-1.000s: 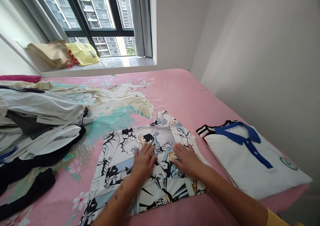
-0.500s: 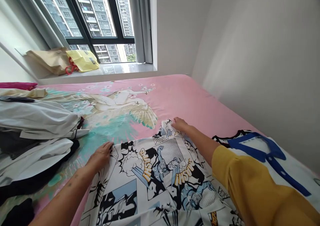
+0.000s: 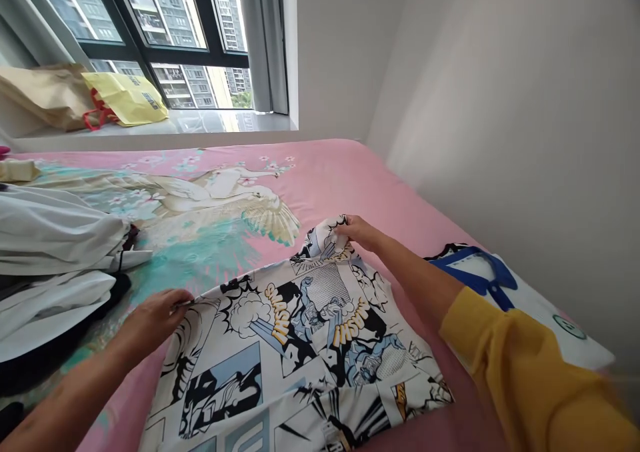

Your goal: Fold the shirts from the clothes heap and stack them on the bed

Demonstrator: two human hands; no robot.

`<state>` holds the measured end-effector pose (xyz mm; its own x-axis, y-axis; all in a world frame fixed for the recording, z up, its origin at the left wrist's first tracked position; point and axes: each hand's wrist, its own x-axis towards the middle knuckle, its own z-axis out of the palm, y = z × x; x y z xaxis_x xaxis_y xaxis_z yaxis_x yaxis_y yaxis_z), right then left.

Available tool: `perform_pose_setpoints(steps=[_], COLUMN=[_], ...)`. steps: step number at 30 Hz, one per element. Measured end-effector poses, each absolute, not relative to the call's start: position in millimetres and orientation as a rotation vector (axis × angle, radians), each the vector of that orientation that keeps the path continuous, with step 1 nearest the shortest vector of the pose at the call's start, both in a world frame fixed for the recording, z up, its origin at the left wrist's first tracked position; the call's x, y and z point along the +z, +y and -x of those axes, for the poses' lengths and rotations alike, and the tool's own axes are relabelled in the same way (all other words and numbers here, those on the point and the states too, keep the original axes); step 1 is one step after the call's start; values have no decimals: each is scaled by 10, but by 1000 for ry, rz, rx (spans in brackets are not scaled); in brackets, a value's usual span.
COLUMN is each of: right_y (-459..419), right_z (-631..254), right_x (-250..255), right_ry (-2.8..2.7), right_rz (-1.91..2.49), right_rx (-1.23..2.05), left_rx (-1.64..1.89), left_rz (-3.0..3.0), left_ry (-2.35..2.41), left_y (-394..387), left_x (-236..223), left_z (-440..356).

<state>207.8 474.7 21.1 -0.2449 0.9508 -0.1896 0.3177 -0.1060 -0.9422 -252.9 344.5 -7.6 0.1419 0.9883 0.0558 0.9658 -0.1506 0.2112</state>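
Note:
A white comic-print shirt (image 3: 295,345) in black, blue and orange is spread over the bed in front of me. My left hand (image 3: 157,315) pinches its far left edge between thumb and fingers. Further off and to the right, my right hand (image 3: 357,231) grips a raised, bunched bit of cloth at the shirt's top edge. Folds hide the exact shape of that upper part. Beyond my right forearm lies a folded white shirt with a blue collar (image 3: 493,275).
The bed carries a pink sheet (image 3: 340,172) with a crane print. A pile of white and dark clothes (image 3: 55,239) lies at the left. On the windowsill rest a brown paper bag (image 3: 50,99) and a yellow bag (image 3: 130,99). A wall (image 3: 500,105) borders the right side.
My left hand has gone from lying near the shirt's corner to pinching its edge, further left. The right hand has lifted the top cloth into a bunch. The view has shifted right.

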Motion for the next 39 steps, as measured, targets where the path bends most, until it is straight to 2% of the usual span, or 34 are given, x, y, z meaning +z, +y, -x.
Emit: perform_pose_setpoints(steps=[4,8,21,24,33,39], right_y=[4200,3741,3017,2868,2228,2088], right_z=[-2282,-2409,-2535,-2538,-2446,-2494], right_x=[558,727,653,599,168,-69], right_ry=[-1496,-1466,-1514,-1581,-1930,-2402], right_rz=[1114,1105,1108,1117,1148,1090], right_rx=[1553,1550,1498,1400,752,636], left_rx=[376,402,491,458,512,334], left_rz=[-2314,-2316,-2444,-2456,-2504,-2362], left_ry=[1914,1921,1832,1839,1845,1797], left_y=[2992,2592,1903,1795,1628,1578], left_x=[97,216,203,150,-66,-155], left_z=[2567,2531,2300,2278,2271,2216])
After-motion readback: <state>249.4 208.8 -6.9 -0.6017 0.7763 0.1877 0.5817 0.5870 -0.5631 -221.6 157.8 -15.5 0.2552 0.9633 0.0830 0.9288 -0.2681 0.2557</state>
